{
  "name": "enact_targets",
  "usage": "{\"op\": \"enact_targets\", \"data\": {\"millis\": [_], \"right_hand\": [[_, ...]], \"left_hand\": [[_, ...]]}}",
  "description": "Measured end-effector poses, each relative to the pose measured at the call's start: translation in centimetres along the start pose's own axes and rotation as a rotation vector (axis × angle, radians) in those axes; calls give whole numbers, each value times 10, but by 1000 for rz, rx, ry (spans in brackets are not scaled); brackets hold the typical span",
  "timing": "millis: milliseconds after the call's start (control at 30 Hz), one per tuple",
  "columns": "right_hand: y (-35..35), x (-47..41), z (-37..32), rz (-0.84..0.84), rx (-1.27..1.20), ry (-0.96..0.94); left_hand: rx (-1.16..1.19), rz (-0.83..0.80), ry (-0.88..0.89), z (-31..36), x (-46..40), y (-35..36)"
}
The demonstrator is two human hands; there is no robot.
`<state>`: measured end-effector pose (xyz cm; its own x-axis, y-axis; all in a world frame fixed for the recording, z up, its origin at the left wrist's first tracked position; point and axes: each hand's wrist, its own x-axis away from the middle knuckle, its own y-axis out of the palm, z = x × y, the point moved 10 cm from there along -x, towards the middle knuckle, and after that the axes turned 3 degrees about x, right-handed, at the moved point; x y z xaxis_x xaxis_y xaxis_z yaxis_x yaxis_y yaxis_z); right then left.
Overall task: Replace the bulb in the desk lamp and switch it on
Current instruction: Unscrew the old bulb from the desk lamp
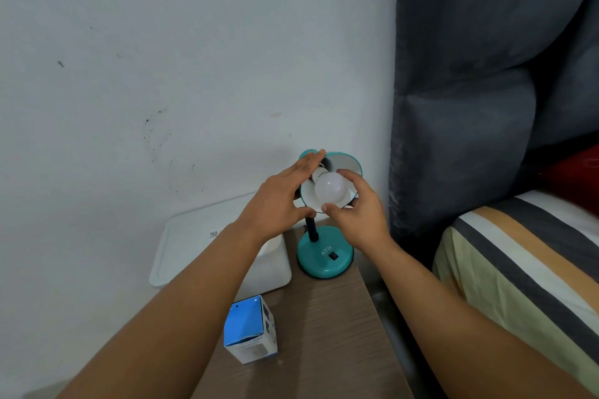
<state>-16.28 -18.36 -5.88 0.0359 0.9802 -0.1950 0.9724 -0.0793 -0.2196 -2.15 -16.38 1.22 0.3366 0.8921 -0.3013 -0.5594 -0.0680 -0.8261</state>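
White bulb (pixel 330 190) in the tilted shade of a teal desk lamp (pixel 319 266) (black switch (pixel 333 256) on base)

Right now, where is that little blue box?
In the head view, the blue bulb box stands low and left of centre on the wooden bedside table, just in front of the white plastic tub and nearer than the teal lamp base.
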Motion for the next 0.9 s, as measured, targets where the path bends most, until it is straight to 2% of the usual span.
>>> {"op": "enact_targets", "data": {"millis": [67,267,567,700,900], "right_hand": [[2,3,-1,-1,-9,-21],[-1,1,1,6,47,77],[-2,0,-10,-21,73,13],[-3,2,0,-22,65,100],[-4,2,-5,-8,25,33]], "left_hand": [[8,2,-2,-1,1,0],[25,-5,-6,-1,0,1],[48,0,-27,-2,-1,-1],[57,-9,-20,-3,0,2],[64,-3,-23,-2,-1,2]]}}
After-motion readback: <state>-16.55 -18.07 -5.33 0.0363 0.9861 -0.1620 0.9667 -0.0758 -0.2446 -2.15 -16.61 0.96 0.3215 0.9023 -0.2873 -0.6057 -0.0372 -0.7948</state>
